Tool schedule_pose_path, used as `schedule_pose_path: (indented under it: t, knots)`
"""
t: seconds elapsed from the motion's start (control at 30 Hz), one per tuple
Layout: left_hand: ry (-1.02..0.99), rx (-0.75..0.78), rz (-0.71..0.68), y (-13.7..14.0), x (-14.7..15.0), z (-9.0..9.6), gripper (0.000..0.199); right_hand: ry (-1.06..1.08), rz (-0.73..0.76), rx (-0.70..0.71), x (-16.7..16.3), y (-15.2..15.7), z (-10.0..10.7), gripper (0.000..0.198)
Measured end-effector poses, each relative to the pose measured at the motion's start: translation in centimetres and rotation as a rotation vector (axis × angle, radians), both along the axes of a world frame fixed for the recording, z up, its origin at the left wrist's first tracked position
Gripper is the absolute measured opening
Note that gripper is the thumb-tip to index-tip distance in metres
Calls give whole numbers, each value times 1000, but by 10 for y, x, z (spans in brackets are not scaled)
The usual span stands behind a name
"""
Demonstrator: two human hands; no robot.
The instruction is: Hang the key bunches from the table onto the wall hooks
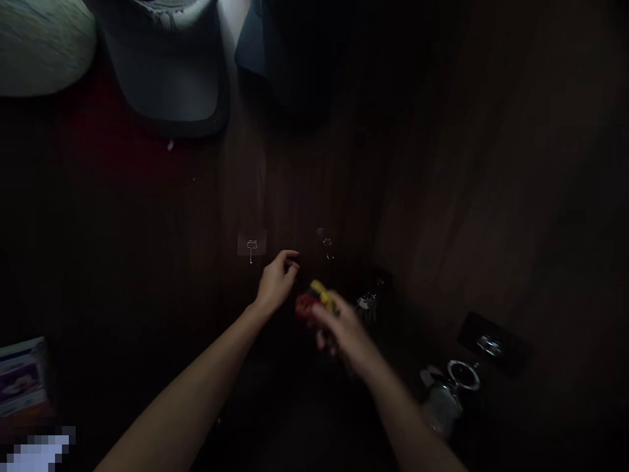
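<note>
In the dim middle of the head view, my left hand (276,282) reaches forward with its fingers loosely bent and apart; I see nothing held in it. Just above it are two small wall hooks, the left hook (251,249) on a clear square pad and the right hook (328,246) beside it. My right hand (344,328) is closed around a small red, yellow and dark thing (308,305), too blurred to name. Behind that hand hangs a bunch of keys (366,305).
Caps hang above: a pale one (44,46), a grey one (170,82) and a dark blue one (250,46). At right, a key ring (463,375) with a hanging piece is on a hook (490,345). A printed box (22,380) stands at lower left. Dark wood panels surround everything.
</note>
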State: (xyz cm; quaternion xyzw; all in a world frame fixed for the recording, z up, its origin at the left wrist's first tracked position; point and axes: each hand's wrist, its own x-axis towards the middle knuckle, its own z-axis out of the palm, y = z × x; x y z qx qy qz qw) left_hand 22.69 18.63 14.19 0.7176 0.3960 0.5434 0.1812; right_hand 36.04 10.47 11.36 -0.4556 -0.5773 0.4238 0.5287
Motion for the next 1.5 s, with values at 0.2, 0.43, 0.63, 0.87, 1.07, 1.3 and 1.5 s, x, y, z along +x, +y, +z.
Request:
schedule_pose_path:
  t: [0.2,0.43,0.63,0.87,1.07,1.3,1.5]
  knots:
    - [-15,-31,-92,-19,-15,-28,25,-156,217,-148,-28,-24,-107,35]
    - [-42,-133,-209,-37,4,-54,28,203,-686,192,54,9,-83,38]
    - [-65,-278,-290,-27,55,-66,34,478,-792,233,79,56,-84,59]
    - [-32,-396,-349,9,142,-59,51,526,-728,187,88,69,-92,57]
    - [47,-430,-336,21,183,-61,56,578,-679,237,96,71,-94,48]
    - [48,-513,-360,27,188,-63,9,436,-677,165,96,40,-93,37]
    - [132,-512,-369,24,179,-52,15,220,-830,347,103,30,-72,30]
